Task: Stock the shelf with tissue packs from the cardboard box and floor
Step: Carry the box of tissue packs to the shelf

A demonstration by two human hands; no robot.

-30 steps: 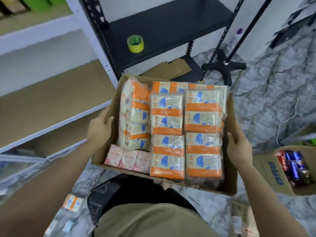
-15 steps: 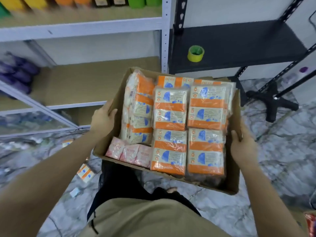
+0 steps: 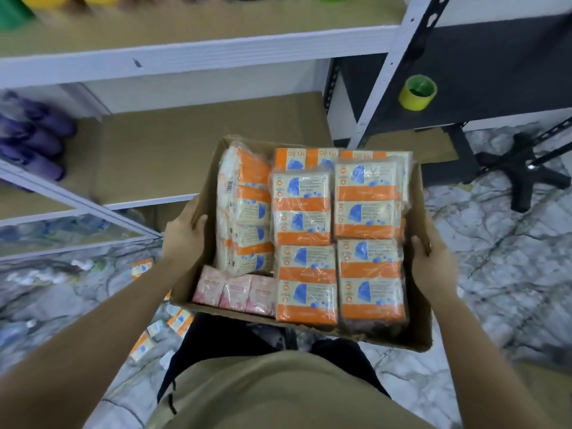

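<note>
I hold a cardboard box [image 3: 418, 332] in front of my waist, above the floor. My left hand [image 3: 183, 233] grips its left wall and my right hand [image 3: 433, 264] grips its right wall. Inside lie several orange, cream and blue tissue packs [image 3: 306, 283] wrapped in clear film, with three small pink packs [image 3: 236, 290] at the near left corner. More orange tissue packs [image 3: 179, 320] are scattered on the marble floor under the box's left side. The brown shelf board [image 3: 173, 150] of the white rack lies just beyond the box.
Purple bottles [image 3: 34, 140] lie at the left end of that shelf. A white upright post [image 3: 383, 82] divides the rack from a black shelf holding a yellow-green tape roll [image 3: 418, 92]. A black stand base [image 3: 523, 174] sits on the floor at right.
My view has swung left and closer to the white rack, so the brown shelf now lies straight ahead of the box. Both hands keep the same grip on the box walls.
</note>
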